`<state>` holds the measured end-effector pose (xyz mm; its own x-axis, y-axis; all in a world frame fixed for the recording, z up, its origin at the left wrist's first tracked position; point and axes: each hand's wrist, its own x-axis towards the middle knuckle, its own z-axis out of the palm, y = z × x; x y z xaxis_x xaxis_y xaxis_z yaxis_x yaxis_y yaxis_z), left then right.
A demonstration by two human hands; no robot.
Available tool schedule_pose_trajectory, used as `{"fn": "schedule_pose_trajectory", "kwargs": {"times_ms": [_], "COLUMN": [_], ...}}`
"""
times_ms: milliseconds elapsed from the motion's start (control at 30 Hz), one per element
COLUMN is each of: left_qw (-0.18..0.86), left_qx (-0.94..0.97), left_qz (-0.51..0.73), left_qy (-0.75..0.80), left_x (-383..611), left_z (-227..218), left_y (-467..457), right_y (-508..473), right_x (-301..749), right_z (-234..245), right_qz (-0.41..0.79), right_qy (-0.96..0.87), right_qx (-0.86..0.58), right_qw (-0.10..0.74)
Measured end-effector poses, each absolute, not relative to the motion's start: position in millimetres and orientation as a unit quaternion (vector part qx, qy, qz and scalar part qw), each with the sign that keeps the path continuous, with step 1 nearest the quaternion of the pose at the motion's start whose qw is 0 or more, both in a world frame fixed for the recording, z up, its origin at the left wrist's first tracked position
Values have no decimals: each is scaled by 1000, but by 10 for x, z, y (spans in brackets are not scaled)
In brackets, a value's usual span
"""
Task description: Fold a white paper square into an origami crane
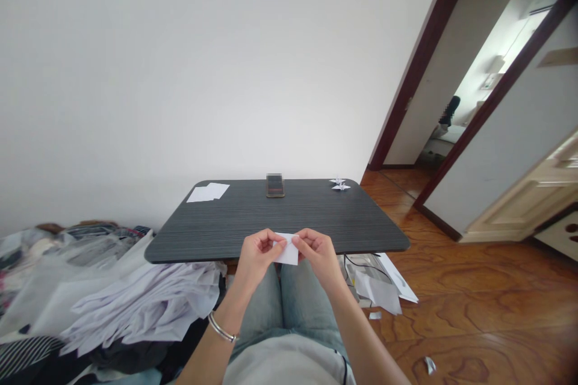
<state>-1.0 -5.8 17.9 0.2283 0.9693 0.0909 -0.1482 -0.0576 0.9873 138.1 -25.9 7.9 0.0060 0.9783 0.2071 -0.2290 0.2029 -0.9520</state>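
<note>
A: What's being held here?

B: A small white paper rectangle (pixel 288 255), up in the air just over the near edge of a dark wood-grain table (pixel 226 228). The left hand (pixel 258 254) and right hand (pixel 317 256) each pinch one side of it between thumb and fingertips, in a narrow, close grip.

A: Is that a good way to hold it?

B: Yes, for small paper. Even pressure from both sides keeps it flat and square, and the fingertips give more control than the whole hand. I can't tell from this view whether it has been folded.

A: What's around it?

B: A silver bangle (pixel 223 327) circles the left wrist. At the table's far left corner lie loose white sheets (pixel 208 192), a phone (pixel 275 185) sits at the middle of the far edge, and two white paper cranes (pixel 340 184) stand at the far right corner.

A: And below?

B: A heap of white sheets (pixel 144 307) lies below the near left corner, with paper scraps (pixel 379 286) below the near right corner.
</note>
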Motion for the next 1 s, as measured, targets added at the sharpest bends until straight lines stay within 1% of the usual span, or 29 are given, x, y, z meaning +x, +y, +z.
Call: {"fn": "schedule_pose_trajectory", "kwargs": {"times_ms": [200,733,1000], "left_qw": [549,549,536], "left_qx": [555,554,567], "left_qz": [491,488,485], "left_qy": [387,391,394], "left_x": [-12,-9,-12], "left_z": [193,192,208], "left_y": [-65,-51,-48], "right_y": [-249,-272,-269], "right_x": [1397,1385,1396], "right_z": [72,81,78], "right_qz": [482,466,457], "right_qy": [-503,-508,-519], "right_qx": [-404,-438,-432], "right_qw": [592,577,578]}}
